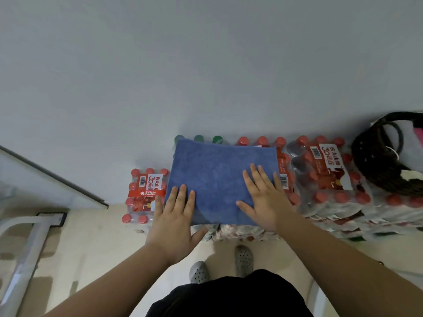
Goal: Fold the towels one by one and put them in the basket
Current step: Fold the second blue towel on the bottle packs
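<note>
Blue towel lay spread flat on top of the middle stack of shrink-wrapped water-bottle packs, its far edge up against the wall and its near edge right at the front edge of the stack. Both hands were down on it, and neither was gripping! The left hand rested flat at the towel's near left corner, fingers straight and close together on the cloth, with the thumb hanging off past the near edge. The right hand lay palm-down on the right half, fingers straight and slightly fanned, the outermost one reaching just to the towel's right edge. Green caps and red caps peeked out behind the far edge. Over at the right end of the row of packs sat the dark woven basket, well apart from the towel, with something white and pink showing inside; I could not tell what it was. Between towel and basket stood another red-capped pack, and a lower pack stood on the floor just beside the stack's left edge. Grey dotted slippers were planted on the pale floor close to the front of the stack, and a white metal frame stood off to the left.
</note>
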A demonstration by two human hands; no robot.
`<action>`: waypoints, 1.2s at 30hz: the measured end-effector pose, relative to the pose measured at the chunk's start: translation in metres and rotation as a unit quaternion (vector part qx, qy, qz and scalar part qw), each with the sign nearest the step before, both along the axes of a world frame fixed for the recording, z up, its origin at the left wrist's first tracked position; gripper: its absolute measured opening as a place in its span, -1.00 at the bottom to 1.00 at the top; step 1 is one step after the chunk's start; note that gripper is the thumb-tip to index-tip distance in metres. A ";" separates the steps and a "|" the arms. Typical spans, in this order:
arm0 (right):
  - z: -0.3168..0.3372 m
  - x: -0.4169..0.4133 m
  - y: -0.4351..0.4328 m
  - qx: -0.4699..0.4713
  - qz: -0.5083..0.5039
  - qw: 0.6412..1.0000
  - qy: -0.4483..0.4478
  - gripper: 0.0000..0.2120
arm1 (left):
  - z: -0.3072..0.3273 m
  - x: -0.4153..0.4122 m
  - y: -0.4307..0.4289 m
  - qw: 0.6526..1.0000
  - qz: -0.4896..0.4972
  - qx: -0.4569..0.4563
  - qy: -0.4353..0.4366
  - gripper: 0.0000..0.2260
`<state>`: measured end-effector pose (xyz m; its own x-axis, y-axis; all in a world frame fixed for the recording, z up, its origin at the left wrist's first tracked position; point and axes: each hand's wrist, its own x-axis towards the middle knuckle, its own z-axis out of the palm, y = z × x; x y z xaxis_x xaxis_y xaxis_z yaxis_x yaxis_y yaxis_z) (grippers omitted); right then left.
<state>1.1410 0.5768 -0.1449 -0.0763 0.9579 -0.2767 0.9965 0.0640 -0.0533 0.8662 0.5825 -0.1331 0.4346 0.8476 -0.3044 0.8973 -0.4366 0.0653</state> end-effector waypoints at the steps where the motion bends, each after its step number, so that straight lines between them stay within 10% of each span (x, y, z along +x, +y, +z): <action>1: -0.001 0.001 -0.005 0.000 0.004 1.000 0.004 -0.11 | 0.000 -0.004 -0.002 1.000 -0.011 0.004 0.000 -0.19; 13: 0.009 0.011 -0.024 0.051 0.020 0.997 0.051 -0.20 | 0.015 -0.016 0.017 0.990 -0.029 0.065 -0.120 -0.50; 30: 0.005 0.017 -0.003 -0.009 -0.034 0.999 0.029 -0.11 | 0.002 0.002 0.011 0.999 0.006 -0.018 -0.037 -0.22; 36: 0.012 0.036 0.033 0.155 -0.020 0.984 0.082 -0.70 | 0.016 0.018 0.070 0.987 -0.002 0.108 -0.116 -0.63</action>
<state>1.1775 0.6094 -0.1328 -0.0568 0.9975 0.0420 0.9784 0.0640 -0.1968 0.8846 0.6525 -0.1171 0.4740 0.8805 -0.0082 0.8679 -0.4656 0.1732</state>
